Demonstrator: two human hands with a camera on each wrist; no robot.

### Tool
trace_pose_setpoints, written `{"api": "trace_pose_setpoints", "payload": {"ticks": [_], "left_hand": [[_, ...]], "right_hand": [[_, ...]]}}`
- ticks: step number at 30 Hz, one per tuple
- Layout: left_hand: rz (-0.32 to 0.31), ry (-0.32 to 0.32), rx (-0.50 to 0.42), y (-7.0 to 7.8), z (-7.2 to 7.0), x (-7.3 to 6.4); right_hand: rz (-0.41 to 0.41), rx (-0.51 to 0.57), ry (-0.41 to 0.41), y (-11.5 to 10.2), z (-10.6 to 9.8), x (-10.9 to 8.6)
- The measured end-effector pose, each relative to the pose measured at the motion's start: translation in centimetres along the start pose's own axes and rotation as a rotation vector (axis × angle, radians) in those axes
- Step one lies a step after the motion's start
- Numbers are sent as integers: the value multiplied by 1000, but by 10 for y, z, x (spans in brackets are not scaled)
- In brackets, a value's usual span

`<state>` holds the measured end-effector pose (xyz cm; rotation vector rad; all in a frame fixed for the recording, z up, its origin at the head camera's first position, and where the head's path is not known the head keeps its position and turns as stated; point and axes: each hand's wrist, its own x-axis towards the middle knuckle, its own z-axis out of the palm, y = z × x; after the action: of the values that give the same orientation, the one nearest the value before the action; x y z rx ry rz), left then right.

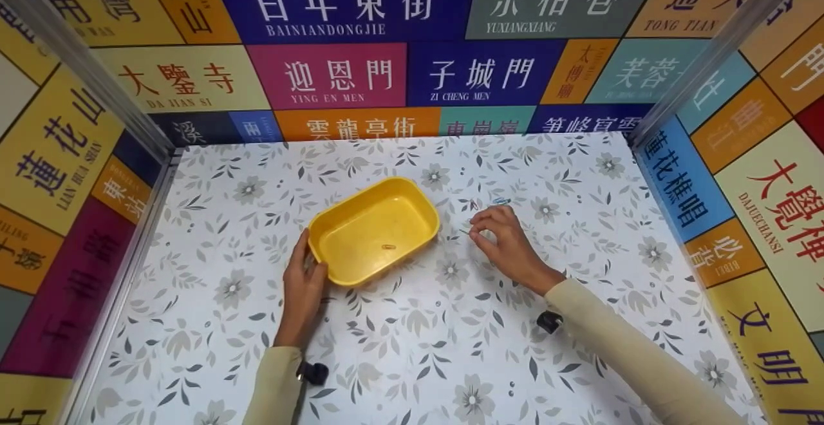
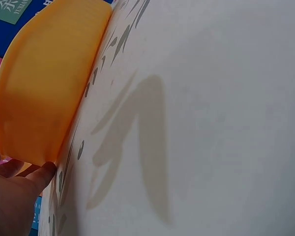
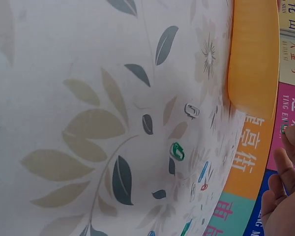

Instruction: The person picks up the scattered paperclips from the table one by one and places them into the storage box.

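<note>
A yellow plastic tub (image 1: 360, 235) stands on the table, and one small orange-looking paper clip (image 1: 388, 246) lies on its floor. My left hand (image 1: 302, 286) grips the tub's left end, with the thumb at its near corner; the left wrist view shows the fingers (image 2: 42, 178) against the tub wall. To the right of the tub, my right hand (image 1: 505, 245) pinches a small green paper clip (image 3: 283, 128) between thumb and forefinger, above the table. Beyond that hand lie a red clip (image 1: 474, 205) and blue clips (image 1: 502, 201), partly hidden by its fingers.
In the right wrist view, a white clip (image 3: 191, 110), a green clip (image 3: 177, 151) and several others are scattered on the leaf-patterned table (image 1: 399, 360). Panels with large characters (image 1: 328, 74) wall the back and both sides, with metal posts at the corners.
</note>
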<state>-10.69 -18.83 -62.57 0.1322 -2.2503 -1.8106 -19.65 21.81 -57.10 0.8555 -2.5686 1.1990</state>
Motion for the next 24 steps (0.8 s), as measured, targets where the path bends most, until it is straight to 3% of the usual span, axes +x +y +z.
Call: {"api": "trace_pose_setpoints", "payload": {"ticks": [24], "left_hand": [[8,-9,-32,-2,0,0]], "right_hand": [[-50,-35,-45,-11,7,27]]}}
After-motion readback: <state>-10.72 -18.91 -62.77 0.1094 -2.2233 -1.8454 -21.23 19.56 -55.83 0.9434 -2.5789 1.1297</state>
